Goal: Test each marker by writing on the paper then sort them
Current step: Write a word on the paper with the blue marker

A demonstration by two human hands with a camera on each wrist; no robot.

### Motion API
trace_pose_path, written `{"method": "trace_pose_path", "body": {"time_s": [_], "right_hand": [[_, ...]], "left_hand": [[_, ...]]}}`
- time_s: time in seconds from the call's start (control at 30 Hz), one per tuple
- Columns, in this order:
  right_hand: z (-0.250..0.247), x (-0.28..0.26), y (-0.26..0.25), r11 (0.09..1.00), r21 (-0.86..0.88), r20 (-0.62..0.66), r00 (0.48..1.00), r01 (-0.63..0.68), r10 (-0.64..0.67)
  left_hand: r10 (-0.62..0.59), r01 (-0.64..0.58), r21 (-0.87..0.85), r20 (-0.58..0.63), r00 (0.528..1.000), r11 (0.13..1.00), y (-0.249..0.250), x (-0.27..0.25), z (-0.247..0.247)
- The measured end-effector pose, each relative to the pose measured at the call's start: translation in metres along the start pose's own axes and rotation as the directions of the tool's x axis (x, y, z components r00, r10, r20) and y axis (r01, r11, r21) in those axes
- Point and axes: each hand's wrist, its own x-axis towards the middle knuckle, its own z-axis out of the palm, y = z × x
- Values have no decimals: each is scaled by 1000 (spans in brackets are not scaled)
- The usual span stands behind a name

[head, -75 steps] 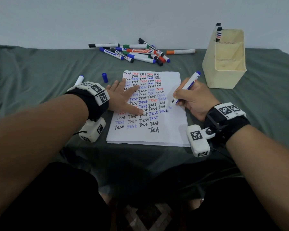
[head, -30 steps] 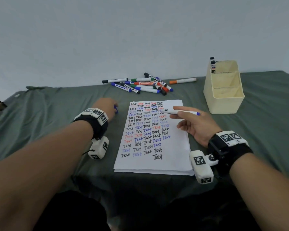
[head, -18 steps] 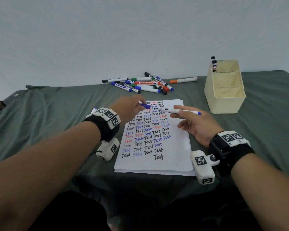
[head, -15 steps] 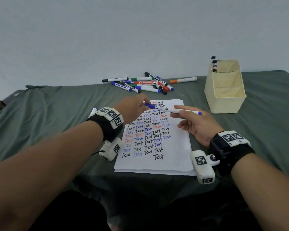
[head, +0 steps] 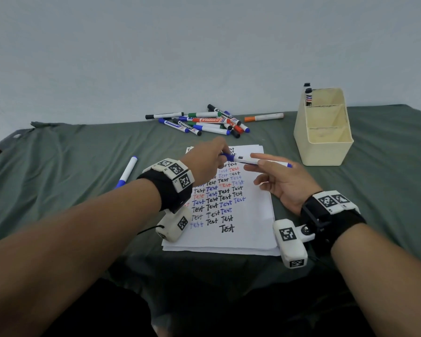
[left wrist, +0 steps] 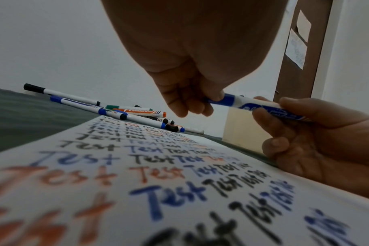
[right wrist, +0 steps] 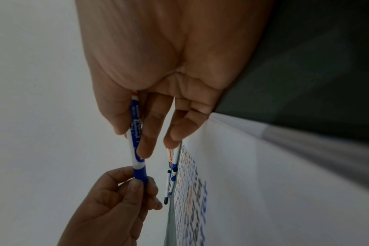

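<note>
Right hand [head: 283, 183] grip pinches white blue-printed marker [head: 255, 161] barrel; left hand [head: 208, 161] grip pinches its blue cap [left wrist: 226, 100] above white paper [head: 250, 215] covered with "Test".

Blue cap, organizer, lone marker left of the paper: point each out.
Blue cap [left wrist: 226, 100]: left wrist view, on its side, beside the left fingertips.
Organizer [head: 323, 152]: head view, on its front wall.
Lone marker [head: 128, 170]: head view, on the white barrel.
</note>
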Motion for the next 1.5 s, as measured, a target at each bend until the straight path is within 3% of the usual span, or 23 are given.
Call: {"method": "trace_pose_path", "body": {"time_s": [0.17,0.4,0.47,0.53,0.6,0.8,0.93,1.13,1.23,1.33,1.43,1.5], "right_hand": [[2,1,0,997,-79,34,999,-6,9],[1,0,3,994,-105,-25,1000,5,-8],[-1,0,3,1000,-24,-75,997,1,-3],[-2,1,3,1000,28,-117,993,0,3],[-3,1,3,998,63,-137,991,3,6],[2,1,-2,996,74,-239,971,44,-25],[6,6,-19,976,-139,-387,898,165,-207],[-4,19,-71,819,-485,-440,725,305,-530],[-21,33,-106,688,-686,-405,661,236,-631],[-37,46,-144,490,-860,-322,595,140,-736],[-52,60,-168,380,-924,-286,589,39,-756],[-56,67,-172,321,-947,-263,646,-30,-716]], "left_hand": [[-3,2,57,4,1000,998,-4,-3,1],[22,-54,229,142,990,972,-35,-1,7],[-100,19,380,194,976,925,-50,0,7],[-279,148,446,244,929,883,-63,-1,8],[-371,209,450,309,876,868,-72,-4,10],[-395,212,445,372,840,870,-81,-5,11],[-394,225,414,385,835,882,-83,-4,12],[-374,208,393,415,829,896,-85,-3,12],[-368,204,387,417,831,899,-86,-1,12],[-366,207,376,419,831,903,-86,-1,12],[-372,218,368,427,824,904,-85,-2,11],[-375,220,370,424,824,902,-84,-2,10]]}}
